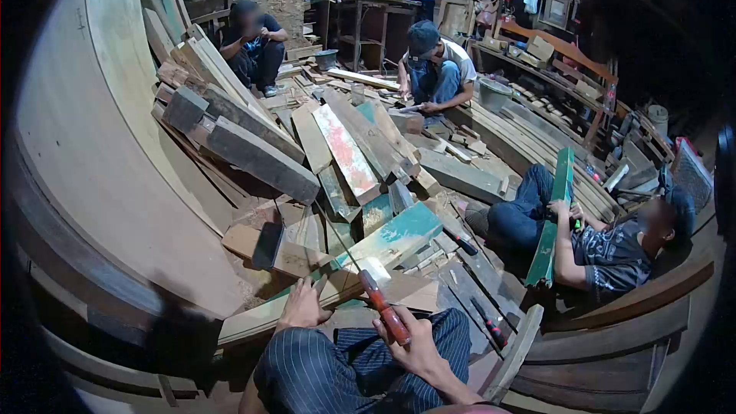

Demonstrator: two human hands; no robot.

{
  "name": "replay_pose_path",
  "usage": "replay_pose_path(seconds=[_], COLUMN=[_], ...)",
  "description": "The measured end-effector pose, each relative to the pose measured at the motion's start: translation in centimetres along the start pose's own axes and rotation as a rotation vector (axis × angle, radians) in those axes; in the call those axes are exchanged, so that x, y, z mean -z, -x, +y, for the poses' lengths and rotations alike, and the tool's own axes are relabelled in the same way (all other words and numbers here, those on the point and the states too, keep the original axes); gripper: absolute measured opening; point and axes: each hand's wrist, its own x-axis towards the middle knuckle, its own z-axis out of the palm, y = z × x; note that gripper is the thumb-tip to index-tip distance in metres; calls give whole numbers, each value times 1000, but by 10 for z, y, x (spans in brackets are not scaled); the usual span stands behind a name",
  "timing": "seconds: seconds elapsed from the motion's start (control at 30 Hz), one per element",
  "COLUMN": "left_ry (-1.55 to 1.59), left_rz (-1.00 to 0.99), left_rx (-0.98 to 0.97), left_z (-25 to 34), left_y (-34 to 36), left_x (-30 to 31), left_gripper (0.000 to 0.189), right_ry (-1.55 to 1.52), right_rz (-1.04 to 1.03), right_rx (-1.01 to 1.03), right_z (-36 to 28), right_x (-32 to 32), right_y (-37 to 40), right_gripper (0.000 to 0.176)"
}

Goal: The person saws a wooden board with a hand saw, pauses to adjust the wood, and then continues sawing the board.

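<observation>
A long screwdriver with a red-orange handle is held in my right hand, above my striped trousers. Its thin shaft slants up and left over the wood. My left hand lies with fingers spread on a pale wooden board with green paint along one edge. The green-painted part of a board extends to the upper right of that hand. A dark rectangular block stands just beyond my left hand.
Stacked timber fills the middle. More tools lie on planks at my right. A co-worker sits at the right with a green beam; another crouches ahead. Large curved panels stand at the left.
</observation>
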Motion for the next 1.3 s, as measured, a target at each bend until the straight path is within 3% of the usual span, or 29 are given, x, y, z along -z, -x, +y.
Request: replay_pose_path(seconds=[0.3,0.43,0.7,0.77,1.03,1.2,1.3], left_ry=[-22,13,86,87,71,139,119], left_rz=[-4,124,123,156,84,48,46], left_rx=[8,5,0,-15,-21,-57,-43], left_z=[0,-15,-15,-9,-17,-33,-26], left_y=[-2,-16,-18,-17,-23,-36,-33], left_x=[0,-18,-5,3,5,-2,7], left_gripper=[97,92,77,66,90,67,68], right_ry=[-2,1,-10,16,-3,20,19], right_rz=[-1,9,41,-1,35,42,90], right_rx=[9,-29,-33,-29,24,20,-25], right_z=[-12,-19,-11,-13,-7,-9,-18], right_x=[7,15,13,13,10,14,13], right_y=[0,-1,7,11,26,27,24], right_gripper=[28,27,27,28,26,26,24])
